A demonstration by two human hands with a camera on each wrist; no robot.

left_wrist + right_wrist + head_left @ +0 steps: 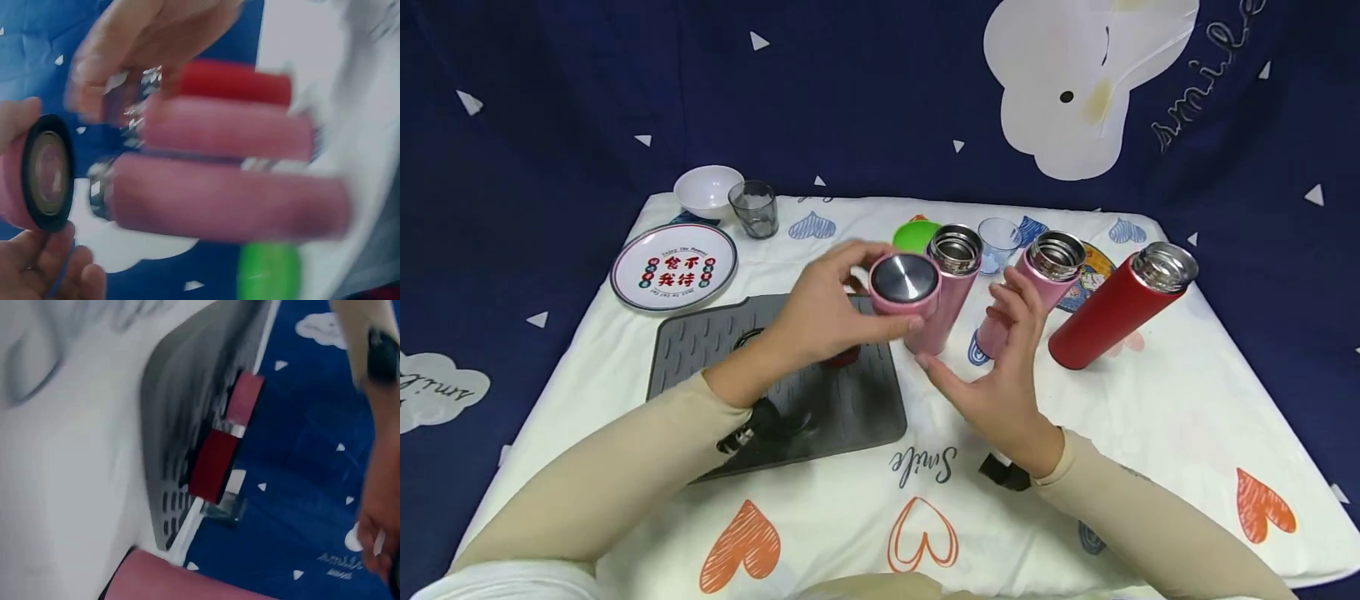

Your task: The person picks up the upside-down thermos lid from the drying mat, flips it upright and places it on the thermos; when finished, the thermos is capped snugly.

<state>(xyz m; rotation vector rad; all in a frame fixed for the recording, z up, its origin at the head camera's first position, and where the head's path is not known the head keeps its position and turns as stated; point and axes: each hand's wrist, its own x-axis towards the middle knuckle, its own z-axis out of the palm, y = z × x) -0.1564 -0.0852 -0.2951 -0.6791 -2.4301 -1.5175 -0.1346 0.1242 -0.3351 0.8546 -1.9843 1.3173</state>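
Observation:
My left hand (pixel 812 312) grips a pink bottle lid (pixel 905 279) with a shiny metal top, holding it just left of the open mouth of a pink thermos bottle (pixel 953 304). In the left wrist view the lid's dark rim and inner side show. My right hand (pixel 1000 383) has its fingers spread, thumb near the lower part of that thermos; whether it touches is unclear. Behind its fingers stands a second lidless pink thermos (pixel 1052 287), partly hidden. A lidless red thermos (pixel 1116 312) is farther right.
On the left lies a grey drying mat (pixel 857 417) bearing a red lid (pixel 214 465) and another pink lid (pixel 245 399). Beyond it are a plate (pixel 688 250), a white bowl (pixel 707 187) and a dark glass (pixel 755 212). A green dish (pixel 913 235) and clear glass (pixel 998 237) stand behind the bottles.

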